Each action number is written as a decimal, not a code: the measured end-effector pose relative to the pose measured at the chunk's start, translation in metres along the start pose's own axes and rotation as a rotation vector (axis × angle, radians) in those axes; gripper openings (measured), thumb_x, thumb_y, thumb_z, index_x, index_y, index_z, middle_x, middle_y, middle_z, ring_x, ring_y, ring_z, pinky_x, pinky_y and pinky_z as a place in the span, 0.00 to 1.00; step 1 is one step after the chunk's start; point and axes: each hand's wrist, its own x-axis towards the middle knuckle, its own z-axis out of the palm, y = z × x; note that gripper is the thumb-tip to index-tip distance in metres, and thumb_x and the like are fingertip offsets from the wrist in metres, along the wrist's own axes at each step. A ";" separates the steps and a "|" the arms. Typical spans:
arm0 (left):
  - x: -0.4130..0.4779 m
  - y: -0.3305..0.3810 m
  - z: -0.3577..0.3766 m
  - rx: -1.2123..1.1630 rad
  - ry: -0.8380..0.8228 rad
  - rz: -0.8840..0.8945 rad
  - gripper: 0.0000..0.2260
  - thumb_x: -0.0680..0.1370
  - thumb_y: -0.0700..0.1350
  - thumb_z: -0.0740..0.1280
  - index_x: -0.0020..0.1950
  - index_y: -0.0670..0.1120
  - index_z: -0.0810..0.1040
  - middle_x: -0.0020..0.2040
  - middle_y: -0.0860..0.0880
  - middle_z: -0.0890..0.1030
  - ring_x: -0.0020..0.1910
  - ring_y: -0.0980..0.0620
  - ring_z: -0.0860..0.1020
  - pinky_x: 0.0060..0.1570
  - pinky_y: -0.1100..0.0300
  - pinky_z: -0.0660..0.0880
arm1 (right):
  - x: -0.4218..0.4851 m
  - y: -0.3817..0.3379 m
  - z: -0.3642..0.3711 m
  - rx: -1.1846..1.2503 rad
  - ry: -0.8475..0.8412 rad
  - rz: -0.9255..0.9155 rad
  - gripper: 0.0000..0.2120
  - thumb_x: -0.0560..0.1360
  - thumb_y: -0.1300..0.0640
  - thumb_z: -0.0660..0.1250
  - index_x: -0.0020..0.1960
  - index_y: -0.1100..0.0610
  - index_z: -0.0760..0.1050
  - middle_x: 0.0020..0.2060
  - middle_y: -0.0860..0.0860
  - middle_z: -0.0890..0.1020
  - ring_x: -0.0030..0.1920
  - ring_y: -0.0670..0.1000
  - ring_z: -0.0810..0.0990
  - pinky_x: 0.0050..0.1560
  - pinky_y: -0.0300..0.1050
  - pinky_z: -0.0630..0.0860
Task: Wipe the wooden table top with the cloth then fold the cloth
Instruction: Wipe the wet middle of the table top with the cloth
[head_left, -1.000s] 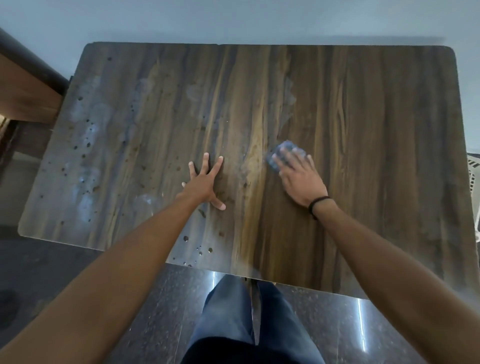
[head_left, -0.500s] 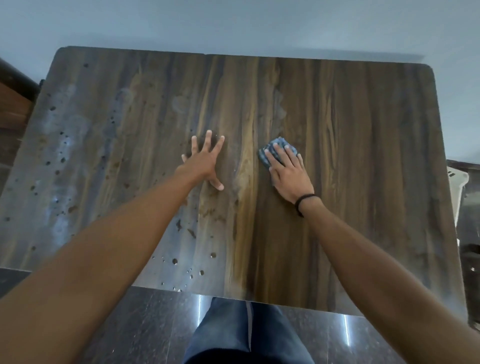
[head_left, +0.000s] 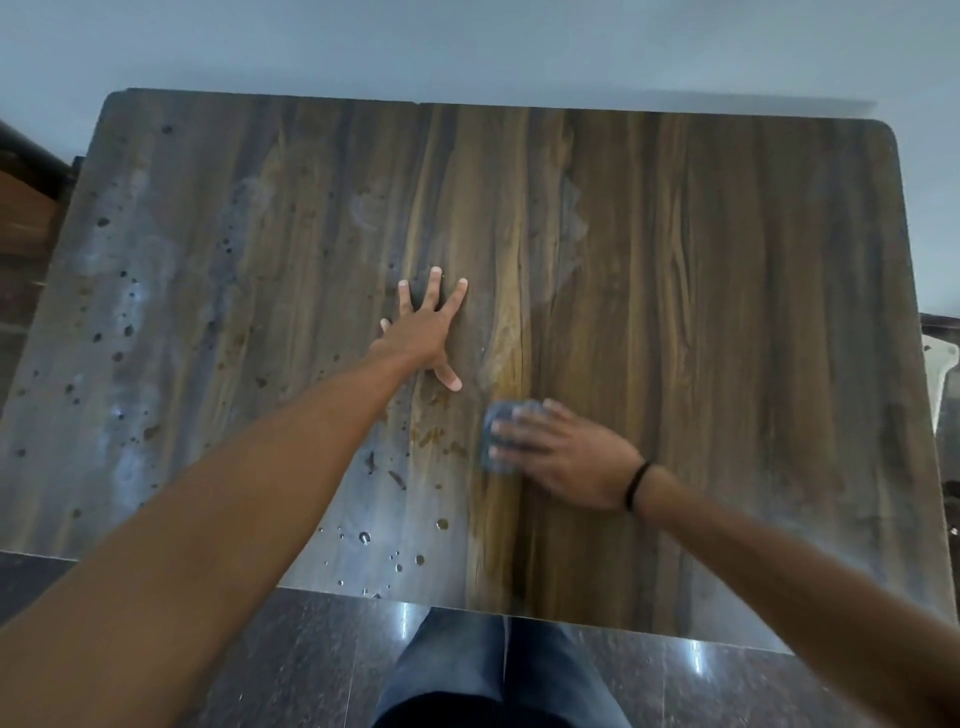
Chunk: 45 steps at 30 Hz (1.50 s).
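Note:
The wooden table top (head_left: 727, 322) fills the view, brown with dark grain. A small blue cloth (head_left: 493, 441) lies bunched on it near the middle front. My right hand (head_left: 566, 457) presses flat on the cloth, fingers pointing left and covering most of it; the hand is blurred. My left hand (head_left: 423, 332) rests flat on the wood just beyond and left of the cloth, fingers spread, holding nothing. Water drops and brown spots (head_left: 426, 436) dot the left half and the front edge, with pale smears on the far left.
A dark wooden piece of furniture (head_left: 26, 208) stands off the table's left corner. Something white (head_left: 940, 374) shows past the right edge. A pale wall runs behind the table. Glossy dark floor tiles (head_left: 291, 665) and my trouser legs lie below the near edge.
My right hand has dragged the cloth toward me and turned so its fingers point left. My left hand has stayed planted on the wood.

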 end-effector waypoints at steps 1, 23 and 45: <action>0.000 -0.001 0.000 0.001 0.006 0.001 0.67 0.62 0.50 0.84 0.79 0.59 0.32 0.76 0.52 0.24 0.75 0.34 0.28 0.69 0.25 0.47 | 0.010 0.026 -0.009 0.000 0.052 0.126 0.26 0.82 0.50 0.53 0.80 0.44 0.55 0.80 0.48 0.55 0.80 0.57 0.52 0.76 0.64 0.56; 0.029 0.003 -0.031 -0.014 0.015 -0.027 0.67 0.61 0.49 0.84 0.77 0.65 0.32 0.75 0.56 0.23 0.75 0.34 0.29 0.68 0.23 0.50 | 0.068 0.085 -0.047 0.029 0.176 0.601 0.25 0.83 0.53 0.53 0.80 0.50 0.58 0.80 0.53 0.58 0.79 0.61 0.55 0.77 0.65 0.54; 0.064 0.011 -0.061 -0.079 0.061 -0.095 0.69 0.60 0.54 0.84 0.76 0.64 0.28 0.71 0.57 0.18 0.75 0.34 0.28 0.65 0.20 0.50 | 0.086 0.193 -0.074 0.026 0.075 0.460 0.25 0.84 0.52 0.52 0.81 0.47 0.56 0.80 0.51 0.56 0.80 0.58 0.53 0.76 0.64 0.56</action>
